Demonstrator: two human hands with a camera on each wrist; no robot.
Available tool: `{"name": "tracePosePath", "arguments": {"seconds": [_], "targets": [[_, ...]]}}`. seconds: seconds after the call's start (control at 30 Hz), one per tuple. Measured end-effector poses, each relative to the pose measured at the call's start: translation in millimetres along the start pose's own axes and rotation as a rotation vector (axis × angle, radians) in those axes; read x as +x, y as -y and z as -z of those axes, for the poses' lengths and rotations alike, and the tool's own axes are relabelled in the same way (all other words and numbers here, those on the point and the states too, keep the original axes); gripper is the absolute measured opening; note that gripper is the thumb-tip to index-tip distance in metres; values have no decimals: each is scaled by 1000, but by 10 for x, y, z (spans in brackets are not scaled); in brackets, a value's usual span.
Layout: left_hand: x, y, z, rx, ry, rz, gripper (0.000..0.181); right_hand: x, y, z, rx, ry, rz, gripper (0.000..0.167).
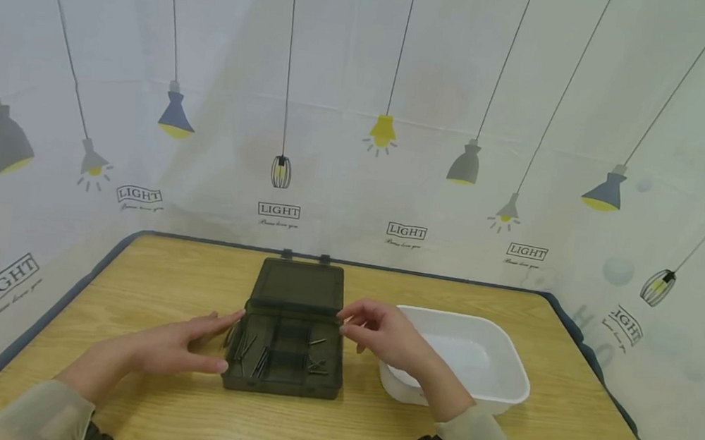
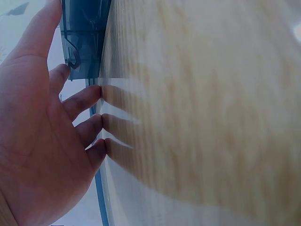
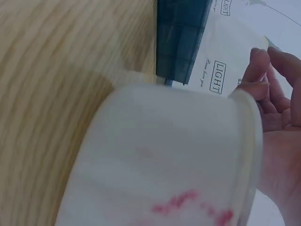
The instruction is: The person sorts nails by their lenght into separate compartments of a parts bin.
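A dark translucent compartment box (image 1: 285, 386) lies on the table with its lid (image 1: 299, 283) laid back. Thin metal pins, perhaps nails or screws, lie in its compartments: longer pins (image 1: 245, 346) on the left, shorter pins (image 1: 316, 367) on the right. My left hand (image 1: 171, 346) is at the box's left side, thumb and fingers spread, its lower fingertips resting on the table in the left wrist view. At the box's right edge is my right hand (image 1: 389, 333), its fingers loosely bent. Nothing shows between the right fingertips in the right wrist view.
A white plastic tub (image 1: 518, 385) stands right of the box, under my right forearm. Its outer wall (image 3: 164, 150) fills much of the right wrist view. The wooden table (image 1: 180, 423) ends at a dark edge before a lamp-printed curtain (image 1: 343, 56).
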State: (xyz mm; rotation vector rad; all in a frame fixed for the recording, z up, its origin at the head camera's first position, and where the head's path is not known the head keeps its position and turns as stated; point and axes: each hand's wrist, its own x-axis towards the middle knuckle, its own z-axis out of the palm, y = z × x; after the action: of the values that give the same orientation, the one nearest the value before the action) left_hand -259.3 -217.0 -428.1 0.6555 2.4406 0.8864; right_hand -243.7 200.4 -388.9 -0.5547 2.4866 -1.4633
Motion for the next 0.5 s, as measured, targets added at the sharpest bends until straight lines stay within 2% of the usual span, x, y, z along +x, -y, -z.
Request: {"name": "tracePosePath", "arguments": {"seconds": [0.17, 0.3, 0.37, 0.5], "targets": [[-5, 0, -10, 12, -5, -4, 90, -140, -55, 273, -12, 0, -30, 26], [-7, 8, -12, 17, -6, -12, 91, -303, -224, 604, -42, 58, -60, 29], [-3, 9, -5, 17, -4, -13, 91, -391, -332, 767, -71, 113, -105, 30], [5, 18, -6, 10, 5, -2, 91, -553, -522, 1017, -118, 230, -253, 29]]}}
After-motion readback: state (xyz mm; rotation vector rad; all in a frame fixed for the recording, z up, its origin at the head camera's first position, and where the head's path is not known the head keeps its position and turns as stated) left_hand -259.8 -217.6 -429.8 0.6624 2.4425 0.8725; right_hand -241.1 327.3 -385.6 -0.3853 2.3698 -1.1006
